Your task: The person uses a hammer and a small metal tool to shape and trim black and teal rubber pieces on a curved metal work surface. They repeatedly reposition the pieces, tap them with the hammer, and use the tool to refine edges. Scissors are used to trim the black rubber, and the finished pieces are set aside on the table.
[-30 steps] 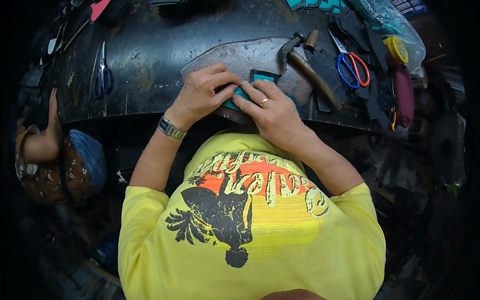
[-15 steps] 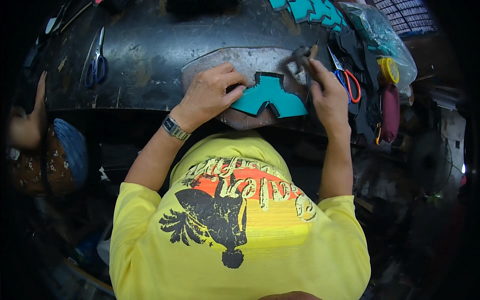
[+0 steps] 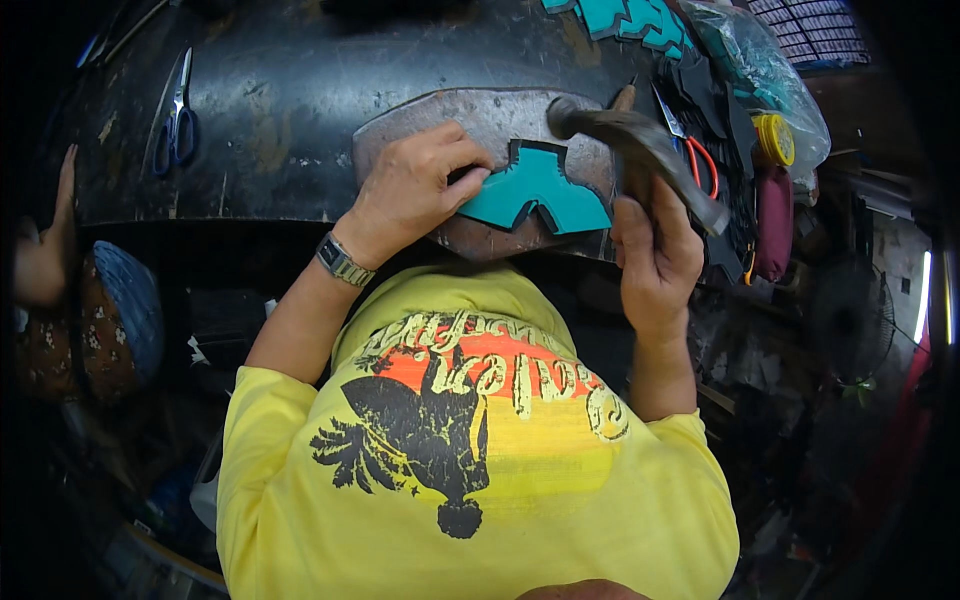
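A flat, forked teal piece (image 3: pixel 535 190) with black edging lies on a worn metal plate (image 3: pixel 400 118) at the table's near edge. My left hand (image 3: pixel 420 185) rests at its left end, thumb and fingers closed on the edge. In my right hand (image 3: pixel 660 250) is a hammer (image 3: pixel 640 140), raised right of the teal piece, its metal head lying across the view. The hammer's handle is mostly hidden behind its head and my fingers.
Right of the plate lie red-and-blue-handled scissors (image 3: pixel 700 160), black cut pieces (image 3: pixel 725 130), a yellow round container (image 3: pixel 773 140) and a wooden-handled pointed tool (image 3: pixel 625 97). More teal pieces (image 3: pixel 640 25) lie far right; blue-handled scissors (image 3: pixel 178 130) left. Another person's arm (image 3: pixel 45 250) is at far left.
The hammer has come up from low over the plate's right side, and my right hand has drawn back toward me. My left hand and the teal piece stay in place.
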Demonstrator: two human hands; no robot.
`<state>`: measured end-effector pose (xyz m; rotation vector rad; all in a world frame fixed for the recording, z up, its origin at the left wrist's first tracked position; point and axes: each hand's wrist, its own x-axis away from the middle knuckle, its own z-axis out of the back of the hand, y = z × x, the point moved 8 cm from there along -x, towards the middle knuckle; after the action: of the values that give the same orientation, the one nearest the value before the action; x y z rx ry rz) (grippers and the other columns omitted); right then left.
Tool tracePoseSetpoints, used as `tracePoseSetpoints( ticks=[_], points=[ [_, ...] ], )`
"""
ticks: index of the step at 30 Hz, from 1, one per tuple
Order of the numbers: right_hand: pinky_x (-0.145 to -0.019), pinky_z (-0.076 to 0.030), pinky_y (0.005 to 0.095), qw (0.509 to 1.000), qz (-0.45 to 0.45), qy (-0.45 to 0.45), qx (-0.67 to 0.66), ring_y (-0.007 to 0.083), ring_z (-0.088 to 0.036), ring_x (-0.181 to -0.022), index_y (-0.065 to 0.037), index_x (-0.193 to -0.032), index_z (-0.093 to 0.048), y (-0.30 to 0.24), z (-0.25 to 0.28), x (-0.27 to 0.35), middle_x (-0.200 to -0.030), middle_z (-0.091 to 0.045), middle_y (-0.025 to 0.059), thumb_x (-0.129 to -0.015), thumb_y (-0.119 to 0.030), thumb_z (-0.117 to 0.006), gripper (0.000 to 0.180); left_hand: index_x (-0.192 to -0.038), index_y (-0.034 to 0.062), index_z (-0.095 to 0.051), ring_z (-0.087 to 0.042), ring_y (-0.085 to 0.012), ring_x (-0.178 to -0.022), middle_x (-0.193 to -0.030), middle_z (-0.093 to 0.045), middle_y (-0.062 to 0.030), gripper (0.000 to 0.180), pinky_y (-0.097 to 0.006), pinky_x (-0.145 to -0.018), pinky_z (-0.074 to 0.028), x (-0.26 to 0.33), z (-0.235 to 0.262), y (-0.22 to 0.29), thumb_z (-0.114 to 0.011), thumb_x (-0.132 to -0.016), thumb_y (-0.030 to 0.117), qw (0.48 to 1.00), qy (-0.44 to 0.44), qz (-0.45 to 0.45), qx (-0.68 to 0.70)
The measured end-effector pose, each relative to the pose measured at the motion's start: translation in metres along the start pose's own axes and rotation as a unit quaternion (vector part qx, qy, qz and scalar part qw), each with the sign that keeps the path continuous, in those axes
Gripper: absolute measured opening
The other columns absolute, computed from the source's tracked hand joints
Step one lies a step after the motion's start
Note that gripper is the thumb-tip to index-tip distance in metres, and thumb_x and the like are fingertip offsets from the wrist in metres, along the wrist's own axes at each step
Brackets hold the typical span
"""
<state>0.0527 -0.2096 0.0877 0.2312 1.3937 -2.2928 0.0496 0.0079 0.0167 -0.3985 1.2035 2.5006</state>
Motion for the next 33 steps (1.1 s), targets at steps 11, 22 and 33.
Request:
tracePoseSetpoints(
  ticks=[11,22,33],
  points=[
    [-0.072,-0.055,0.0407,0.979,0.045,0.028,0.195,0.0333,-0.073,-0.082,-0.018,-0.139,-0.068,0.048,0.013,-0.025,-0.098,-0.075,0.0150,-0.093,-0.012,-0.074,0.046,-0.098,0.0054,-0.075,-0.069,-0.0315,-0.084,-0.091,-0.068,-0.0113,0.010,-0.039,-0.075,-0.055,0.002,0.001,0.002,-0.074,-0.089,0.010,1.000,0.013,0.013,-0.004],
    [-0.095,-0.054,0.0406,0.981,0.136,0.072,0.119,0.0338,-0.068,-0.109,-0.002,-0.128,-0.070,0.020,-0.021,-0.019,-0.119,-0.072,0.0171,-0.085,0.005,-0.074,0.044,-0.097,0.0075,-0.074,-0.069,-0.0300,-0.087,-0.091,-0.068,-0.0085,0.010,-0.040,-0.078,-0.056,0.003,0.007,0.013,-0.076,-0.087,0.009,0.998,0.053,0.004,-0.040],
    [-0.096,-0.052,0.0467,0.971,0.188,-0.029,0.143,0.0352,-0.064,-0.106,-0.001,-0.126,-0.069,0.022,-0.087,0.014,-0.112,-0.070,0.0137,-0.086,-0.004,-0.074,0.041,-0.098,0.0046,-0.075,-0.070,-0.0314,-0.085,-0.092,-0.070,-0.0109,0.012,-0.040,-0.075,-0.055,0.004,0.007,0.013,-0.075,-0.087,0.007,0.997,0.067,0.005,-0.045]
  ],
)
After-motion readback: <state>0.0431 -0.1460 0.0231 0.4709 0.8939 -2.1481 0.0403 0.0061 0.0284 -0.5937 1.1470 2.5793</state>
